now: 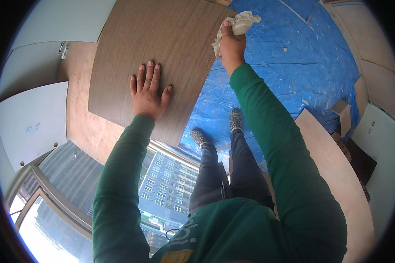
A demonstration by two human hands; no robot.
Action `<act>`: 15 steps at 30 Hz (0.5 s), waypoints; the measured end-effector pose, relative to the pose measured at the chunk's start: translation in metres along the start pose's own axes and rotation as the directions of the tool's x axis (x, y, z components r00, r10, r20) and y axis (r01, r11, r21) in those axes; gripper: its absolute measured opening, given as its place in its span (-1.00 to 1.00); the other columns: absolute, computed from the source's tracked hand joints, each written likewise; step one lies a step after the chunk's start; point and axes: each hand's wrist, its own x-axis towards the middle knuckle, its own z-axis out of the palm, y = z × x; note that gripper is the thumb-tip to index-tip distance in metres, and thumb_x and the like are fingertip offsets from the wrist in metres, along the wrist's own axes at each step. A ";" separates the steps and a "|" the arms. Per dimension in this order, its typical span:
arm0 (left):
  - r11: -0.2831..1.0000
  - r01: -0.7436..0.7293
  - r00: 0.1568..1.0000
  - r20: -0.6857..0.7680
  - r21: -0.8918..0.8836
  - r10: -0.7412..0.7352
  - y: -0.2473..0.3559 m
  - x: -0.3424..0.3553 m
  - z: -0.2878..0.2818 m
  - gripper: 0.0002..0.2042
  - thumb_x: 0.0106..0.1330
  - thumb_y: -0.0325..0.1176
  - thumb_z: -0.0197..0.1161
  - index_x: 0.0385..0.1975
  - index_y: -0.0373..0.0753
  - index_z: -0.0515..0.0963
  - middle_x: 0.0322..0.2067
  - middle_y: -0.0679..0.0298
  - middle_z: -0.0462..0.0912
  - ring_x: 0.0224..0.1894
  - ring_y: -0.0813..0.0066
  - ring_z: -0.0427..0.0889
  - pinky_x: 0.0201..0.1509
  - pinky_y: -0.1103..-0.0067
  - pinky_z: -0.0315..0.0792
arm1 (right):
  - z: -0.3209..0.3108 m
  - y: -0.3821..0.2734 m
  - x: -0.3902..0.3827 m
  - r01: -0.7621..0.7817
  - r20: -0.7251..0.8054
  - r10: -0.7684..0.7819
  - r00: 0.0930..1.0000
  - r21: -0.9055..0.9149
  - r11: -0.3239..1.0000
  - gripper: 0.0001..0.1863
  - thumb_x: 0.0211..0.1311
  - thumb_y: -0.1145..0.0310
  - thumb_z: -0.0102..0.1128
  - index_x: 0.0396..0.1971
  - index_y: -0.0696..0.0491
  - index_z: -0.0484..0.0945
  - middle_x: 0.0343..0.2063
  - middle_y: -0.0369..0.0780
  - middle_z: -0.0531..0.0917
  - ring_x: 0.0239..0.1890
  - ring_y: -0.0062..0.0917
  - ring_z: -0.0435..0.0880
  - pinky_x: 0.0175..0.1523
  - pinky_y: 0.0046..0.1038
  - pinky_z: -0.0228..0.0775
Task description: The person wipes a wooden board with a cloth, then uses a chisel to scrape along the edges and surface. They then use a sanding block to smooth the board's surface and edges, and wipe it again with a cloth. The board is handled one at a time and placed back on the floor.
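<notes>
A large brown wood-grain panel [180,48] lies in front of me on a lighter reddish-brown board. My left hand [148,94] rests flat on the panel, its fingers stretched out and slightly apart. At the panel's right edge, my right hand [232,46] grips a crumpled whitish cloth [242,24], thumb on top. The cloth is bunched up over the edge, with one end hanging down beside it. The fingers under the right hand are mostly hidden.
Blue sheeting [285,79] with pale specks covers the floor on the right. White panels [33,120] stand at the left, above a window [162,184]. A curved pale board [333,166] and a dark offcut [360,164] are at the lower right.
</notes>
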 end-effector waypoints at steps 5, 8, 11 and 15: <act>0.999 -0.001 1.000 -0.013 -0.034 0.000 0.002 0.003 0.001 -0.28 0.44 0.10 0.07 0.56 -0.04 0.17 0.58 0.30 0.12 0.63 0.20 -0.01 0.66 0.10 -0.27 | 0.001 -0.023 0.063 0.125 0.028 -0.122 0.992 -0.135 0.983 -0.61 0.50 0.22 0.25 0.11 0.19 0.52 -0.09 -0.23 0.69 -0.10 -0.49 0.65 0.02 -0.38 0.51; 0.999 0.012 1.000 0.015 -0.031 -0.011 0.004 0.004 -0.002 -0.27 0.45 0.10 0.07 0.57 -0.06 0.15 0.59 0.27 0.10 0.63 0.13 0.00 0.65 0.09 -0.24 | -0.009 -0.006 0.034 0.336 0.151 -0.302 0.941 -0.316 0.887 -0.53 0.51 0.26 0.18 0.25 0.23 0.40 0.14 -0.03 0.60 0.16 -0.24 0.61 0.25 -0.24 0.44; 0.998 0.048 0.998 0.050 -0.042 -0.046 0.003 0.003 -0.007 -0.26 0.43 0.09 0.09 0.57 -0.04 0.15 0.59 0.26 0.10 0.63 0.15 -0.01 0.65 0.10 -0.24 | -0.016 -0.004 -0.018 0.455 0.300 -0.346 0.889 -0.654 0.604 -0.39 0.47 0.24 0.21 0.37 0.24 0.31 0.41 0.07 0.32 0.47 -0.02 0.25 0.47 -0.07 0.20; 0.995 0.072 0.995 0.081 -0.071 -0.066 0.005 0.001 -0.011 -0.26 0.41 0.08 0.12 0.56 -0.05 0.17 0.58 0.26 0.12 0.63 0.19 0.00 0.65 0.10 -0.22 | -0.021 -0.029 -0.026 0.667 0.674 -0.194 0.713 -0.737 -0.111 -0.15 0.45 -0.02 0.17 0.50 0.24 0.14 0.53 0.09 0.12 0.61 -0.01 -0.07 0.60 0.04 -0.15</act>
